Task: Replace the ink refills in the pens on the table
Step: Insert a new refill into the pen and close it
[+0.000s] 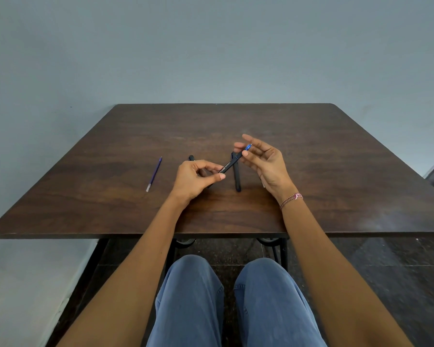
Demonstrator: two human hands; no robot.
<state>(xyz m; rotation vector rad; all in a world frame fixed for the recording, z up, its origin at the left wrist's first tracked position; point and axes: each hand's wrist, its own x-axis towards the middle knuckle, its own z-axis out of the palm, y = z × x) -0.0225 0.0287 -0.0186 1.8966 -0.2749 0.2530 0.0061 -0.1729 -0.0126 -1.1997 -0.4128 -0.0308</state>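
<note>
A black pen (229,166) with white lettering is held above the table, tilted up to the right. My left hand (194,179) grips its lower end between thumb and fingers. My right hand (263,162) pinches its upper end, where a blue tip (248,147) sticks out past my fingertips. A second black pen (236,179) lies on the table just below, between my hands. Another dark pen (191,158) shows only its far end behind my left hand. A loose blue ink refill (154,174) lies on the table to the left, apart from both hands.
The dark wooden table (336,171) stands against a plain grey-blue wall. Its front edge (135,235) is near my knees, and metal legs show underneath. A beaded bracelet (291,200) is on my right wrist.
</note>
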